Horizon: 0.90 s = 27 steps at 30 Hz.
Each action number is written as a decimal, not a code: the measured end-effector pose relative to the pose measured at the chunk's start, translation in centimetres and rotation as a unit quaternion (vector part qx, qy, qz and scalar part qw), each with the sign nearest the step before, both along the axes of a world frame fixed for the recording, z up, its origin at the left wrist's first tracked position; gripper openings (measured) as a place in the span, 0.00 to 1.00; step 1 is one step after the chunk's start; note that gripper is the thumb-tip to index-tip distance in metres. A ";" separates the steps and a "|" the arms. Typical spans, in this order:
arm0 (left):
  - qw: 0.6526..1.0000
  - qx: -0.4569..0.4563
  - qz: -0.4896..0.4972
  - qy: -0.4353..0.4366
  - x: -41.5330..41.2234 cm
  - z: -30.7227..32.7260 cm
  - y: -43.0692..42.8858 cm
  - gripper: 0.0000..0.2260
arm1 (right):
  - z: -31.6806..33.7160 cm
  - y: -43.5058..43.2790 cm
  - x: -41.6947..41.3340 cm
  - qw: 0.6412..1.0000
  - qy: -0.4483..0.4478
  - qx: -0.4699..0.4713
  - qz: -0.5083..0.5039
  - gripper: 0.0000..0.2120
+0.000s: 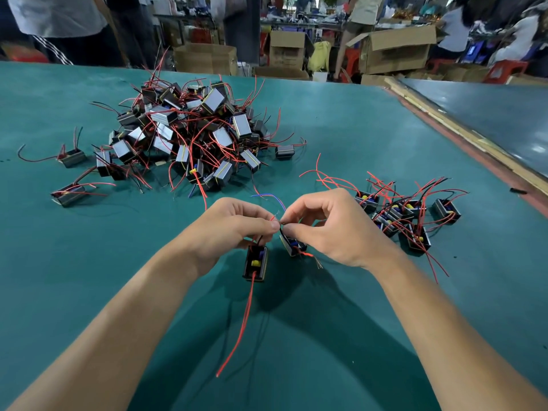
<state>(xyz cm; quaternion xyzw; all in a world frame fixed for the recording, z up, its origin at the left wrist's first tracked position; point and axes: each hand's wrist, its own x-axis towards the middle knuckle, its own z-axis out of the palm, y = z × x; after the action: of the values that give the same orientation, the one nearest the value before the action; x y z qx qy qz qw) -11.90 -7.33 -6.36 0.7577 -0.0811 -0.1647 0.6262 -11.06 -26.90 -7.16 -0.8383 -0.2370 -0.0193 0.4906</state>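
Observation:
Two small black transformer blocks hang between my hands above the green table (326,336). The left block (255,264) shows a yellow and blue core, and a long red wire (243,321) dangles from it. The right block (293,246) is tilted, partly hidden under my right hand. My left hand (234,226) pinches thin wire ends at its fingertips. My right hand (329,226) pinches the wire ends from the other side, fingertips almost touching the left ones. A blue wire (274,200) loops up just behind the fingertips.
A big heap of similar blocks with red and black wires (192,132) lies at the back left, with loose blocks (68,194) around it. A smaller group of blocks (406,215) lies at the right. Cardboard boxes (394,48) and people stand beyond the table.

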 end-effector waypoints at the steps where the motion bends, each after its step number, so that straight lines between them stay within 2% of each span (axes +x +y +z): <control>1: 1.000 -0.001 -0.001 0.006 0.0 0.0 0.0 0.07 | 0.0 0.0 0.0 1.000 -0.002 -0.001 0.000 0.04; 9: 1.000 0.010 -0.022 0.000 -0.2 0.1 -0.2 0.09 | 0.2 0.3 -0.3 1.000 -0.012 -0.019 -0.005 0.08; 20: 0.999 -0.004 -0.018 0.033 0.0 0.1 0.0 0.08 | 0.2 -0.2 -0.2 1.000 -0.004 -0.018 0.014 0.03; 27: 0.999 -0.006 -0.025 0.035 -0.1 0.1 0.0 0.08 | 0.2 0.2 -0.4 1.000 -0.001 -0.024 0.009 0.11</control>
<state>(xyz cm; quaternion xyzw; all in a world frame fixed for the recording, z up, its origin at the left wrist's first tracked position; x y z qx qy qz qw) -11.98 -7.35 -6.30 0.7457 -0.0787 -0.2063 0.6287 -11.42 -26.66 -6.92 -0.8477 -0.2455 -0.0096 0.4701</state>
